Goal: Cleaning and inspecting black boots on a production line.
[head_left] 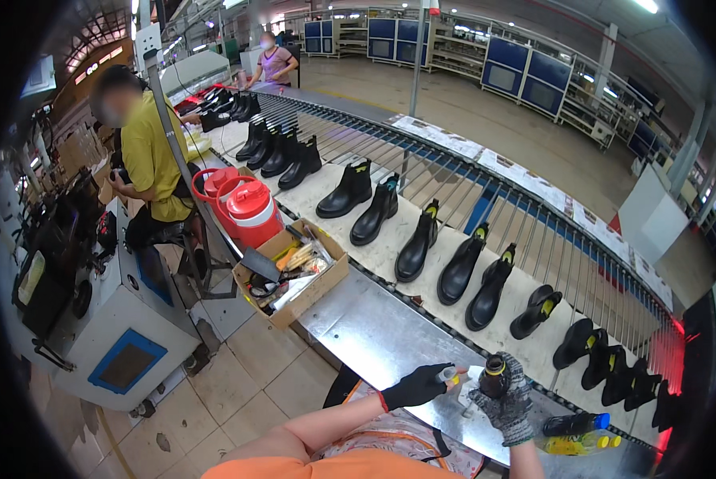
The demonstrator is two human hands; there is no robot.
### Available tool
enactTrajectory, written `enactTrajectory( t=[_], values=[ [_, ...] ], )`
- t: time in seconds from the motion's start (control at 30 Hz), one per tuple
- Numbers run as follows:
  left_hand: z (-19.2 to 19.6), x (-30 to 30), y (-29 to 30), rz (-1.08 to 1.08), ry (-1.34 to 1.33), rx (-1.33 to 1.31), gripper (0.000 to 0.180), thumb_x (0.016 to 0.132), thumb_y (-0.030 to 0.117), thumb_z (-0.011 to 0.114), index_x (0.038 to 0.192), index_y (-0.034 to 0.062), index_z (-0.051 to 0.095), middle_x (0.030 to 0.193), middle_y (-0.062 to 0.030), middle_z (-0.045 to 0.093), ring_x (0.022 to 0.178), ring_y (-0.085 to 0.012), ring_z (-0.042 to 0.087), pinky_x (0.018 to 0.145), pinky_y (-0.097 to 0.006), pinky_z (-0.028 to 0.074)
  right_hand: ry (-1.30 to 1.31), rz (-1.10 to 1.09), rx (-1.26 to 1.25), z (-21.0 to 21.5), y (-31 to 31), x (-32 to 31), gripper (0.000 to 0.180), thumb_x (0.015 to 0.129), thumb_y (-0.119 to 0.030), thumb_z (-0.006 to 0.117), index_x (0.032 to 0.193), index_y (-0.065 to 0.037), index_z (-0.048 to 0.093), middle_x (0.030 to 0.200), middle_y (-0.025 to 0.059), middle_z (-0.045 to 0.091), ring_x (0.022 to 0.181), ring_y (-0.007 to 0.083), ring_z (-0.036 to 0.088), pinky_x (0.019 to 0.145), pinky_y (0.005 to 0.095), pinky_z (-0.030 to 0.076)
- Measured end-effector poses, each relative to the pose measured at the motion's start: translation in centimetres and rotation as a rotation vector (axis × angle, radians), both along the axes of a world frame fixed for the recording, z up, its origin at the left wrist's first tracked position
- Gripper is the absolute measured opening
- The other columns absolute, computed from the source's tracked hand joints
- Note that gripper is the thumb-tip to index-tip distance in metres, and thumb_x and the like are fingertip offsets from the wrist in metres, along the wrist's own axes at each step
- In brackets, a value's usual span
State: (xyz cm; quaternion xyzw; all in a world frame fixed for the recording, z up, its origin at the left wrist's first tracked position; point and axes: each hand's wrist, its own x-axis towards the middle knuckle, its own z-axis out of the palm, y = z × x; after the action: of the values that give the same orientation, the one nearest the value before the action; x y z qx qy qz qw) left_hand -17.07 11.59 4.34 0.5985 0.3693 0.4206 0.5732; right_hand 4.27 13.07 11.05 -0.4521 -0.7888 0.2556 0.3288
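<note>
My left hand (414,387), in a black glove with a red cuff edge, pinches a small pale piece with yellow on it (450,374), like a cap or little cup. Close beside it, my right hand (506,407) wears a grey speckled knit glove. Its fingers wrap round a small dark bottle (494,383) with a yellow ring at its neck. The bottle is upright and its top faces me. Something white, perhaps paper or cloth (471,391), shows between the hands. Both hands are above a metal table (366,319).
Black ankle boots (458,267) line a pale conveyor belt beyond the table, with a metal rack (454,172) behind. A cardboard box of tools (314,289) and red-and-white jugs (250,209) stand left. Bottles (577,443) lie right. One person in yellow (154,152) works at left, another farther back.
</note>
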Motion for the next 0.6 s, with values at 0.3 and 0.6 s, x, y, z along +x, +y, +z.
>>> enactTrajectory(
  t=[0.3,0.6],
  values=[
    [-1.4,-0.7,0.3,0.054,-0.025,0.087,0.037,0.093,0.015,0.053,0.129,0.0075,0.05,0.116,-0.0039,0.06,0.101,-0.0091,0.053,0.089,-0.026,0.041,-0.059,-0.11,0.245,-0.9,-0.3,-2.7,0.062,0.065,-0.025,0.077,0.117,-0.005,0.05,0.102,0.0106,0.059,0.091,0.0252,0.059,0.08,0.0348,0.049],
    [-0.8,-1.4,0.4,0.038,0.025,-0.015,0.039,0.092,0.015,0.053,0.13,0.0086,0.049,0.107,-0.0038,0.061,0.098,-0.0093,0.054,0.088,-0.027,0.042,0.143,-0.116,-0.201,-3.2,0.4,-1.6,0.078,0.059,-0.025,0.085,0.122,0.0,0.046,0.112,0.015,0.055,0.106,0.0296,0.054,0.094,0.0371,0.042]
  ],
)
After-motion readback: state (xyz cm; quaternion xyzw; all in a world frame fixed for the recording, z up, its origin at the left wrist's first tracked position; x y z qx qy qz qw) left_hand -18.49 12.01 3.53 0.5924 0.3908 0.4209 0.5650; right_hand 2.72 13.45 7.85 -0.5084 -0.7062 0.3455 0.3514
